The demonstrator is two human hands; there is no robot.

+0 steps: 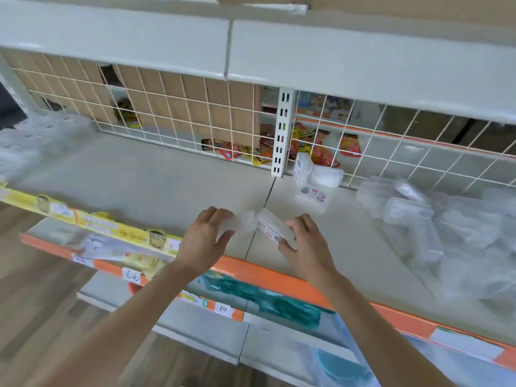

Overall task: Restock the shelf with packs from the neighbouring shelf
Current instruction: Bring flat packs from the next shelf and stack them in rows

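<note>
The left hand gripped a clear plastic pack; the right hand gripped a labelled clear rectangular pack. Beyond the right hand lay three similar packs on the pale grey shelf.

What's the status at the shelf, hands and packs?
Left hand holds a clear pack; right hand grips a labelled pack. Both over the shelf seam. More packs behind, clear of the hands.
</note>
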